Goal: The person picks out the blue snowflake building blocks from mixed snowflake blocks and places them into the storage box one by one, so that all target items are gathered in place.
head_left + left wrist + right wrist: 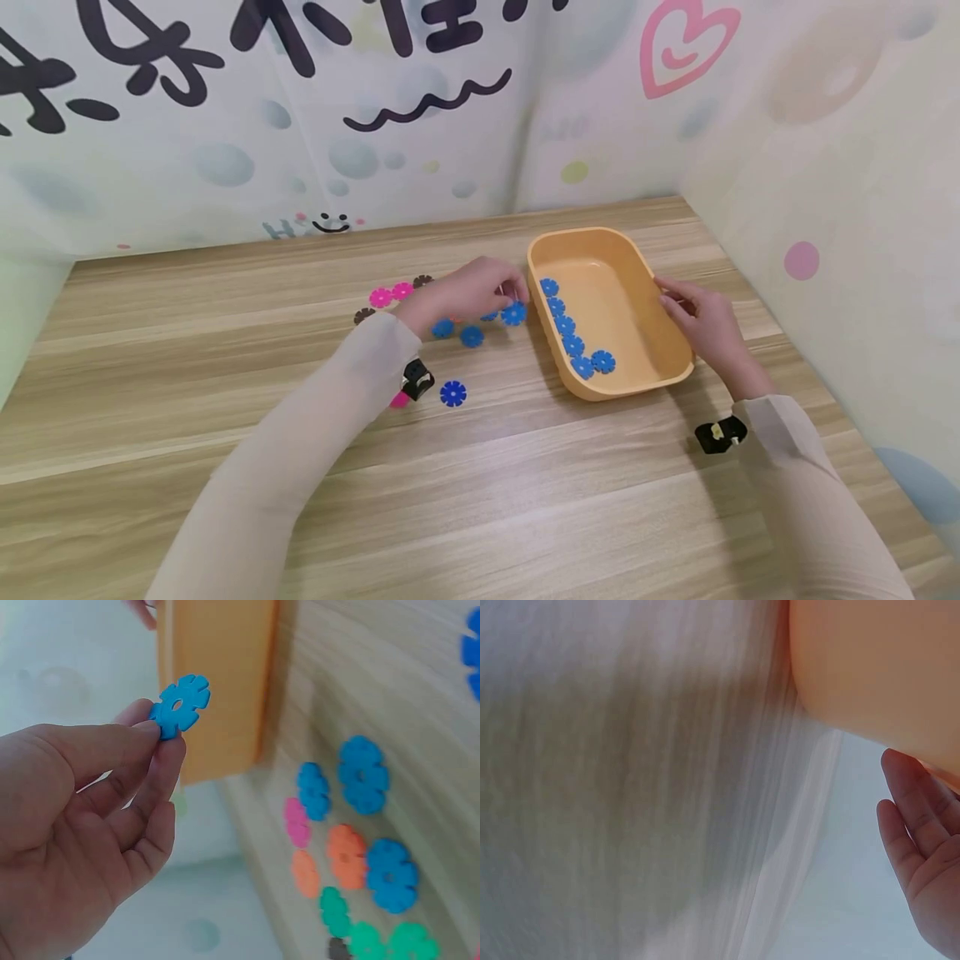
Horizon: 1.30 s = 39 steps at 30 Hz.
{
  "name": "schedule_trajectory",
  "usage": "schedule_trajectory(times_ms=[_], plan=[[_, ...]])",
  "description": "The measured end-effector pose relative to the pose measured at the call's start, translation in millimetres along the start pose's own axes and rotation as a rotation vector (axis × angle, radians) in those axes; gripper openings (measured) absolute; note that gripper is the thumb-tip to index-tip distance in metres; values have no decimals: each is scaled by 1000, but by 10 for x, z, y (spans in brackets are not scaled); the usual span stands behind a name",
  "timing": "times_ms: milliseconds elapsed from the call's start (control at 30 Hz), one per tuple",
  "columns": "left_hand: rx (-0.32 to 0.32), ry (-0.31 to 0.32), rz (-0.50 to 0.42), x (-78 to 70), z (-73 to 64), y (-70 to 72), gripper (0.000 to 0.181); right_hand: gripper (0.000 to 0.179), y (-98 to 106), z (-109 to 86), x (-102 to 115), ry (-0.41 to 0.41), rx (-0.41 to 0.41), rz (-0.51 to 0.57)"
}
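My left hand (480, 287) is beside the near-left wall of an orange plastic tub (637, 387). Its thumb and fingertips pinch a blue flower-shaped plastic disc (180, 705), slotted round its edge and with a hole in the middle. At the tub's right side, my right hand (708, 325) holds the rim; in the right wrist view its fingers (907, 787) lie along the outer wall. Inside the tub, several blue discs (565, 325) line the left side, with another blue disc (603, 361) next to the lower ones.
Loose discs lie on the wooden table (480, 500) left of the tub: blue (472, 336), pink (381, 297), dark brown (364, 316), orange (346, 855) and green (334, 911). A darker blue disc (453, 393) sits nearer. A printed cloth wall (435, 167) borders the back.
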<state>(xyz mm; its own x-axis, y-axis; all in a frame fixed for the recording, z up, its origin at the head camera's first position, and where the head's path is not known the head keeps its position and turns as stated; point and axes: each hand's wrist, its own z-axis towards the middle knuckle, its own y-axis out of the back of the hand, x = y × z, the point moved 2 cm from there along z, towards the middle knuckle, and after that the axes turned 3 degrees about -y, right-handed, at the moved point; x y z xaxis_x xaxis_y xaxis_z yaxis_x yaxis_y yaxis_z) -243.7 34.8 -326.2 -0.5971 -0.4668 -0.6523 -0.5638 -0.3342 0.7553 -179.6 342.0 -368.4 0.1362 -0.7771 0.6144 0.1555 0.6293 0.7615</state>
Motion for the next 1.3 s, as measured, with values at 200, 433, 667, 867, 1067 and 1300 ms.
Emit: schedule_trajectory(times_ms=[200,433,667,867,1067,1300], plan=[[-1,-45,5,-164,74,39,15,32,0,-3,-8,-9,2,1],[0,-87,-49,-249,274,-39,16,31,-1,-1,-20,0,-4,-6],[34,-113,-48,-316,528,-199,15,31,-4,3,-23,0,-3,-9],[86,-90,45,-402,713,-300,16,32,-2,-3,-21,-16,6,-8],[126,-29,80,-432,914,-412,23,32,-3,4,-29,-14,2,-3],[152,34,85,-391,1043,-537,31,32,0,3,-30,-16,0,2]])
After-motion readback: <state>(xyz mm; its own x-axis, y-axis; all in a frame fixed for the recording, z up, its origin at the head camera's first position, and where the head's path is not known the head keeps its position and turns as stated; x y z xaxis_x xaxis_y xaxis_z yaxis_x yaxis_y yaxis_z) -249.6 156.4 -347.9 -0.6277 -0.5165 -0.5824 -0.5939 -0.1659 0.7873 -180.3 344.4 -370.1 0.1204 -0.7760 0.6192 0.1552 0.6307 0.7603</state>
